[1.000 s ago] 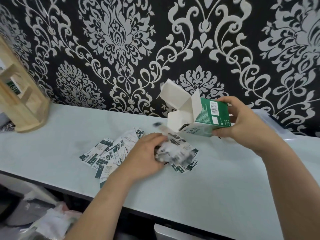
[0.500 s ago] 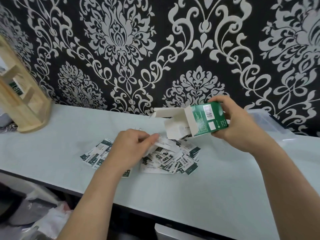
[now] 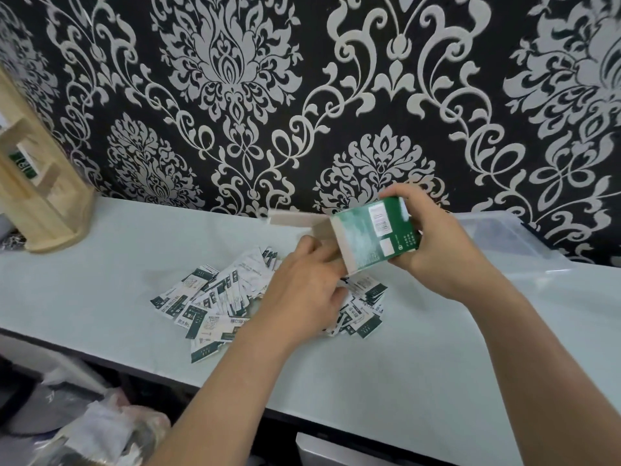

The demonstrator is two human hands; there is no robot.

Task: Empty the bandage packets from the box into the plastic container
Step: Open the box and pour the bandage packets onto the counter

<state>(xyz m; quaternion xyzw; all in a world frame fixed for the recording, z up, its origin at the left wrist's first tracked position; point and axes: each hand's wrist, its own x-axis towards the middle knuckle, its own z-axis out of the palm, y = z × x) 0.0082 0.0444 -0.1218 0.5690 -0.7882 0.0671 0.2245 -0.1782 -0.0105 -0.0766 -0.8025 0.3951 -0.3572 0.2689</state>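
The right hand (image 3: 443,257) grips the box (image 3: 373,237) tipped sideways so the left hand (image 3: 299,290) can reach in; whether it pinches anything, I cannot tell.

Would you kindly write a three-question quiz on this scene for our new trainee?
1. True or false: the right hand holds the box.
2. Fill in: the container lies to the box's ____.
3. The packets lie: A) in the container, B) on the table, C) in a drawer.
Key: 1 true; 2 right; 3 B.
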